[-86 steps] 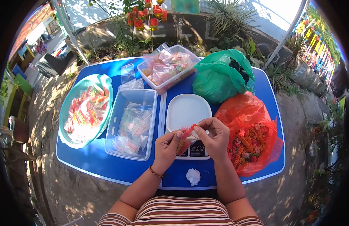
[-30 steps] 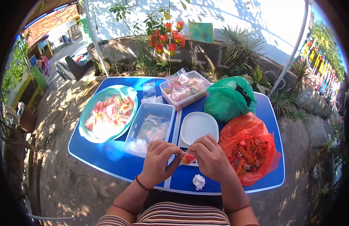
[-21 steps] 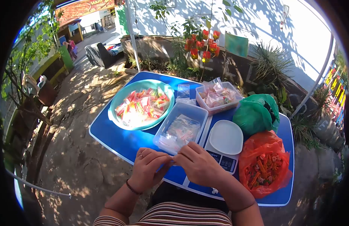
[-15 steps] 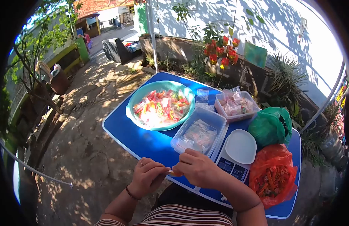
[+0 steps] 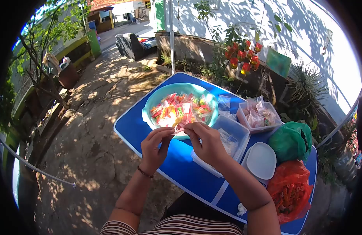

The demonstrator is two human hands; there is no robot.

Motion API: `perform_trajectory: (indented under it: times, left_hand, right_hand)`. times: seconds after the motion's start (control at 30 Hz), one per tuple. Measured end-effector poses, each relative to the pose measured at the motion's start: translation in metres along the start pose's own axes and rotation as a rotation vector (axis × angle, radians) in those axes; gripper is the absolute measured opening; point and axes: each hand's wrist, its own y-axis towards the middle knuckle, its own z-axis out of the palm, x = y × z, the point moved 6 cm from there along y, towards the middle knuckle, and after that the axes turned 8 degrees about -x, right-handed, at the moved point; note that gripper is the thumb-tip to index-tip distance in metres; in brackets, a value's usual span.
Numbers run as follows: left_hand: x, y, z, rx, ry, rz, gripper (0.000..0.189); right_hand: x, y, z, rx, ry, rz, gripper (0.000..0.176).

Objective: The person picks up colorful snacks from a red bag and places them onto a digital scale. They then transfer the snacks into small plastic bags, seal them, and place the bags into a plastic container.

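My left hand [image 5: 154, 148] and my right hand [image 5: 208, 143] meet over the near rim of a turquoise basin [image 5: 147, 111]. Pinched between the fingertips of both is a small plastic packet [image 5: 179, 128], its contents too small to make out. Red, yellow and clear packets [image 5: 169, 107] fill the basin. Under my right forearm stands a clear plastic container [image 5: 242, 141] with clear plastic bags [image 5: 229, 143] inside, partly hidden by that hand.
On the blue table [image 5: 181, 168] stand a tub of pinkish packets [image 5: 259, 113], a white dish [image 5: 261, 160], a green plastic bag [image 5: 290, 141] and a red bag [image 5: 292, 178] of orange spiral pieces. A metal pole [image 5: 172, 39] rises behind the table.
Both hands have moved forward from the table's near edge to the basin, still pinching the small packet. The camera view has shifted slightly.
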Motion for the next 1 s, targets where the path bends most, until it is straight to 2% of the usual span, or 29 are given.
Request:
perform_trajectory:
  times: [0.03,0.07,0.1,0.13,0.2,0.3,0.47,0.63,0.83,1.0]
  left_hand:
    - [0.002,0.009,0.009,0.021,0.074,0.066,0.026]
    - [0.005,0.013,0.016,0.094,0.242,0.094,0.038]
    - [0.017,0.010,0.024,0.153,0.256,0.044,0.048]
    - [0.018,0.006,0.029,0.171,0.292,0.042,0.051]
    - [0.014,-0.007,0.041,0.222,0.305,-0.017,0.051]
    - [-0.014,-0.028,0.059,0.301,0.410,0.060,0.047]
    - [-0.080,-0.060,0.116,0.416,0.185,0.259,0.038]
    - [-0.158,-0.095,0.195,0.638,-0.241,0.390,0.042]
    - [-0.237,-0.136,0.273,0.785,-0.459,0.574,0.038]
    - [-0.263,-0.154,0.326,0.850,-0.512,0.632,0.029]
  right_hand:
    - [-0.002,0.006,-0.003,-0.052,-0.073,-0.077,0.021]
    - [-0.011,0.007,-0.002,-0.035,-0.108,-0.022,0.023]
    - [-0.019,0.007,-0.003,-0.023,-0.148,0.036,0.026]
    - [-0.028,0.004,-0.008,-0.015,-0.189,0.097,0.029]
    - [-0.038,-0.013,-0.020,0.026,-0.266,0.097,0.032]
    - [-0.036,-0.044,-0.046,0.040,-0.369,0.118,0.031]
    - [0.003,-0.122,-0.118,-0.190,-0.630,0.152,0.028]
    - [0.037,-0.209,-0.205,-0.467,-0.844,0.278,0.024]
    - [0.069,-0.305,-0.276,-0.636,-1.045,0.565,0.022]
    - [0.080,-0.363,-0.317,-0.784,-1.072,0.810,0.019]
